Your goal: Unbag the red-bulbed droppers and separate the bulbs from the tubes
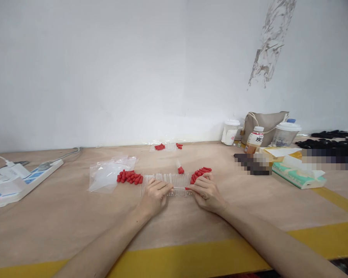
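A clear glass dropper tube [179, 188] lies level between my two hands. My left hand [157, 193] is closed, pinching the tube's left end. Closed around a red rubber bulb [187, 188] at its right end is my right hand [207, 193]; the fingers hide most of that bulb. Under and behind my hands lies a row of clear glass tubes [174, 178]. Loose red bulbs form one pile [129, 177] left of the row and another pile [201, 173] beside my right hand. Just behind the row rests a dropper with a red bulb [180, 170].
Flat plastic bags [110, 173] lie left of the bulbs, and a power strip [31, 181] is farther left. Bagged red-bulbed droppers [169, 146] sit near the wall. At right stand a paper cup [231, 132], a bottle [254, 139], a plastic cup [286, 135] and a tissue pack [298, 175].
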`<state>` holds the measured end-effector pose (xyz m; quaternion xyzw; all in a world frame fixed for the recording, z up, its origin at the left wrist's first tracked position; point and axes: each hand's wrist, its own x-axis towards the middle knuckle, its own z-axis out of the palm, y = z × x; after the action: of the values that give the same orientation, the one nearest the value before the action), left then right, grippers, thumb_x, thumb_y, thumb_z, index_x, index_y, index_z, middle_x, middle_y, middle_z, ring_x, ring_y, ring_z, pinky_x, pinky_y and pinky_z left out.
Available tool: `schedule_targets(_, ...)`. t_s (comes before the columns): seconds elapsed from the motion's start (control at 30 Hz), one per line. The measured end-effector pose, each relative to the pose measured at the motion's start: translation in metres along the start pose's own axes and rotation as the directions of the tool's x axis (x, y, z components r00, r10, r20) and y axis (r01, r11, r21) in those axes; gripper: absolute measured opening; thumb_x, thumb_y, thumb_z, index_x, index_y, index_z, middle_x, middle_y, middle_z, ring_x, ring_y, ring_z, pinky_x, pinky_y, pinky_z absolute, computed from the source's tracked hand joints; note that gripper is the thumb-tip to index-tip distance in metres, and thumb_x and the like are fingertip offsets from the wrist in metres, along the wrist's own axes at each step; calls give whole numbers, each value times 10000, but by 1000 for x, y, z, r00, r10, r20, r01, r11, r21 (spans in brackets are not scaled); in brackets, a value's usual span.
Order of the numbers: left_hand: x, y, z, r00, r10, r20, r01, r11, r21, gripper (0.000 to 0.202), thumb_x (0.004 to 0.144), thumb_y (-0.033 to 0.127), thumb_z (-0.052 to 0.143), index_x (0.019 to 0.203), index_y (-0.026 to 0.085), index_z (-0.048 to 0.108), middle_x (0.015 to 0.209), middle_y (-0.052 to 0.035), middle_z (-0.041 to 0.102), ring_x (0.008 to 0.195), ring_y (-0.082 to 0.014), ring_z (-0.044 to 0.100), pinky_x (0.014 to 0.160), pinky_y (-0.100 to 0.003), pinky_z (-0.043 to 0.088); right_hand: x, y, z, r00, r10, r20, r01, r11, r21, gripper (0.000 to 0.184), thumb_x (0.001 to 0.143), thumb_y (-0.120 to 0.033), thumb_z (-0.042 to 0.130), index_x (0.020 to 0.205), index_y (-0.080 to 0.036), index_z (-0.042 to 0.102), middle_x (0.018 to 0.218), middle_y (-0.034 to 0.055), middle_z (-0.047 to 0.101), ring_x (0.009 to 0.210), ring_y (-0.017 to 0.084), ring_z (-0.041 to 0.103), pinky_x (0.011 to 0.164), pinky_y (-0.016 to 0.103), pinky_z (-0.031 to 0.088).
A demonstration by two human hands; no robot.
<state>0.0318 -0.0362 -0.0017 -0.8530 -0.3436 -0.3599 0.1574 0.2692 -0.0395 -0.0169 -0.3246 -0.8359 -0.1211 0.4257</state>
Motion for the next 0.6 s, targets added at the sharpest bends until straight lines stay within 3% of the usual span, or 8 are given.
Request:
schedule_targets(0.07, 0, -11, -6, 988, -118, -101, 117, 993, -14, 219, 834, 188, 411, 831, 214, 629, 783, -21, 654, 709, -151, 575, 693, -304, 396, 0, 13, -7, 987, 149, -58, -146, 987, 63, 179, 806, -270, 483, 760, -215, 647, 676, 22, 596, 688, 136, 516, 744, 320, 349)
schedule_targets(0.13, 1, -21, -10, 960, -244, -139, 241, 970, -37, 209, 841, 217, 417, 877, 211, 622, 833, -25, 641, 762, -157, 572, 709, -289, 415, 0, 28, -12, 922, 364, -130, -344, 926, 158, 195, 790, -335, 504, 758, -212, 652, 706, 36, 608, 685, 146, 533, 696, 305, 390)
schedule_targets(0.23, 2, -26, -10, 949, -314, -22, 314, 949, -25, 243, 849, 209, 390, 977, 195, 596, 860, -40, 586, 793, -157, 546, 680, -255, 428, 1, 50, -15, 821, 543, -174, -476, 821, 316, 263, 772, -381, 506, 856, -184, 659, 754, 55, 596, 672, 146, 535, 605, 274, 423)
schedule_targets(0.37, 2, -22, 3, 944, -317, 96, 311, 948, 69, 299, 844, 169, 357, 1076, 191, 544, 819, -37, 492, 729, -142, 506, 611, -230, 417, -1, 73, -11, 735, 655, -176, -592, 746, 303, 335, 763, -363, 482, 964, -150, 644, 800, 68, 572, 665, 138, 520, 605, 276, 432)
schedule_targets(0.47, 1, -22, 14, 957, -284, 59, 276, 954, 116, 280, 839, 145, 350, 1010, 188, 568, 774, -26, 478, 687, -135, 500, 602, -229, 414, -5, 85, -8, 674, 722, -154, -677, 688, 262, 370, 736, -353, 489, 994, -120, 616, 772, 64, 575, 629, 132, 510, 604, 283, 433)
schedule_targets(0.6, 3, -24, 28, 988, -155, -21, 156, 983, 99, 265, 849, 126, 343, 1018, 172, 541, 827, -45, 544, 757, -149, 538, 676, -248, 428, -8, 93, -7, 634, 760, -146, -711, 646, 277, 353, 679, -398, 563, 911, -132, 577, 729, 43, 590, 593, 122, 515, 574, 261, 431)
